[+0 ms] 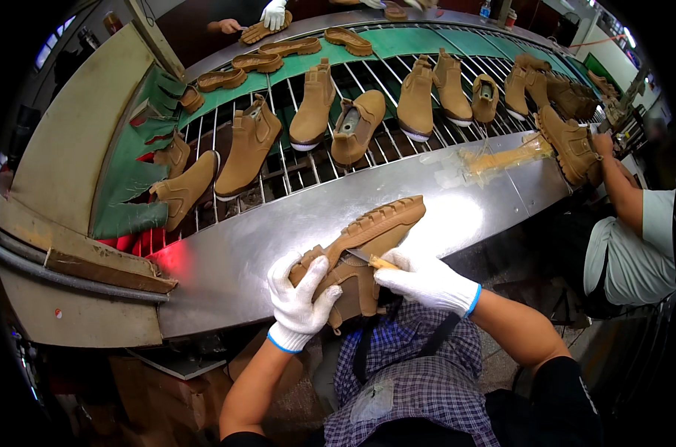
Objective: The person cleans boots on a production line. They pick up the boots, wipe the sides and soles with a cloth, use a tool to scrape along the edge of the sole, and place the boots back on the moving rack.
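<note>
Clamping the heel end of a tan, suede-like ankle boot with a chunky ridged sole (373,243) in the left hand (301,302), gloved in white knit with a blue cuff edge, at about seven o'clock from the centre of the view. Holding the boot near the centre itself, tipped on its side in front of the body, toe toward two o'clock, shaft toward six. Gripping, in the similarly gloved right hand (431,281) at about four o'clock, a slim tool with a yellowish handle and thin metal blade (383,263), fingers closed around the handle. Pointing the blade toward ten o'clock, along the line between sole and upper; impossible to tell how far in. Wearing a dark checked cloth apron (427,387) at five to six o'clock.

Beyond the boot, toward eight o'clock, a shiny flat metal bench (234,279); across twelve o'clock, a rack of thin silver rods (390,153) bearing tan ankle boots (312,108). Toward eleven, loose tan soles (289,48) on a green sheet (397,43). At three o'clock, a co-worker in a pale shirt (629,249), beside another tan boot with a ridged sole (569,147).
</note>
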The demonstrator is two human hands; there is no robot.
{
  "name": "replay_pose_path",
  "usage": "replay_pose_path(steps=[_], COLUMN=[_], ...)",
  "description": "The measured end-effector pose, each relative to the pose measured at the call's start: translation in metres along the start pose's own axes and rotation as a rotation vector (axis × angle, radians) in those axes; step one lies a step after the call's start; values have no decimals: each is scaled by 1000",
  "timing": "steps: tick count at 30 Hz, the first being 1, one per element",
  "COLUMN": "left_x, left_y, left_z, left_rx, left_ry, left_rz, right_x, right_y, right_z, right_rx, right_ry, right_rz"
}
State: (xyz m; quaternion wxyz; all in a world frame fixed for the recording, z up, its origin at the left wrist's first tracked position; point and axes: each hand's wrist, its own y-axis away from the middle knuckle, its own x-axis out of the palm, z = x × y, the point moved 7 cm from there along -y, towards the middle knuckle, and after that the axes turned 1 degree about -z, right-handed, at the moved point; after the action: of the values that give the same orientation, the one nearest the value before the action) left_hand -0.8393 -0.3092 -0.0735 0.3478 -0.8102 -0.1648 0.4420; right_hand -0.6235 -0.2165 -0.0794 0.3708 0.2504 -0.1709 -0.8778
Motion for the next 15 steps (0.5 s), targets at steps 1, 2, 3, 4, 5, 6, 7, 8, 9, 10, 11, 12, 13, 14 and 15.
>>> replay_pose_path(steps=[1,2,3,4,5,6,7,8,9,10,11,12,13,14,15], left_x=[0,-1,-2,-2,-2,-1,-2,-4,-4,-4,-5,-6,-7,-9,-12], left_y=[0,1,1,-2,-1,-1,0,-1,0,0,-1,-3,-8,-14,-21], left_z=[1,0,-1,-1,0,0,0,0,-1,-2,-2,-3,-7,-11,-14], left_rx=[-4,-4,-3,5,-5,-1,-1,2,-9,1,11,19,36,68,99], left_ry=[12,8,5,6,27,33,35,32,34,27,19,10,0,-38,-77], left_rz=[5,11,17,17,17,23,24,22,28,25,22,18,12,32,52], right_x=[7,5,0,-7,-12,-16,-18,-20,-18,-13,-11,-11,-13,-15,-17], right_y=[-1,-1,-2,-2,-2,3,11,17,25,30,32,34,39,45,48], right_z=[-7,-4,1,8,13,17,32,45,55,57,55,53,52,52,53], right_rx=[88,28,-32,-93,-171,-188,-206,-230,-305,-293,-323,-353,-334,-316,-298], right_ry=[-150,-60,29,123,258,379,505,633,790,845,845,844,851,858,864], right_rz=[53,42,31,9,-48,-77,-101,-126,-208,-251,-254,-255,-268,-280,-291])
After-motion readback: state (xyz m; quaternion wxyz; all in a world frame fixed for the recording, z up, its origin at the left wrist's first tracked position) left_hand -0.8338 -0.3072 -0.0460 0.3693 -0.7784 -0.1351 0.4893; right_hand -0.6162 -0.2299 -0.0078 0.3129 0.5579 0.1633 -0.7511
